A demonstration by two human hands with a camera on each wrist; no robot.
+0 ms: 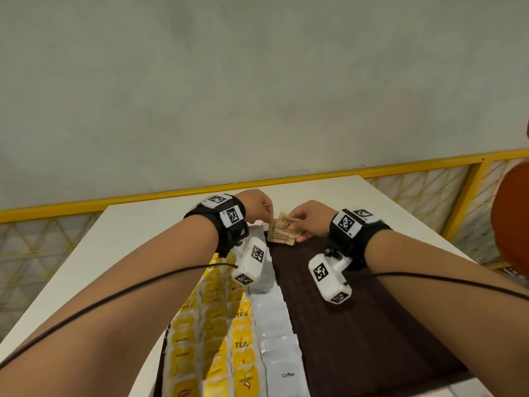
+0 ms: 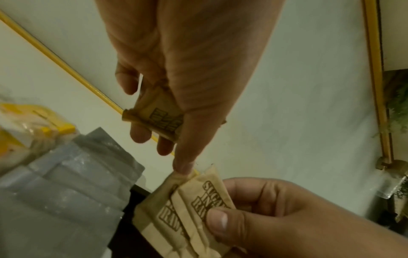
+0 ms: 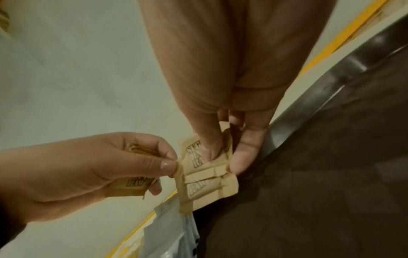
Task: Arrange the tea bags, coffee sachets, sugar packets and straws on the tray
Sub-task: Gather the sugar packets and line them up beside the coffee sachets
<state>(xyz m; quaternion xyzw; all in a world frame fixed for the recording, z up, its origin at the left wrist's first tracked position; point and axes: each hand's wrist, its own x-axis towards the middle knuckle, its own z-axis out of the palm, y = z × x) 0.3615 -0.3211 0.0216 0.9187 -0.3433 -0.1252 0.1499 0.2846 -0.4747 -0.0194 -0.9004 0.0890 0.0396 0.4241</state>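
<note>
On the dark tray (image 1: pixel 372 325), the yellow tea bags (image 1: pixel 217 339) and white coffee sachets (image 1: pixel 279 333) already lie in neat rows along its left side. The sugar packets (image 1: pixel 284 229) are only starting: the right hand (image 1: pixel 310 220) pinches a few at the tray's far end, while the left hand (image 1: pixel 262 206) grips a spare bundle and pinches 1 packet's corner. Most of the tray is bare, no straws show, and nothing blocks the white bench (image 1: pixel 120 247).
</note>
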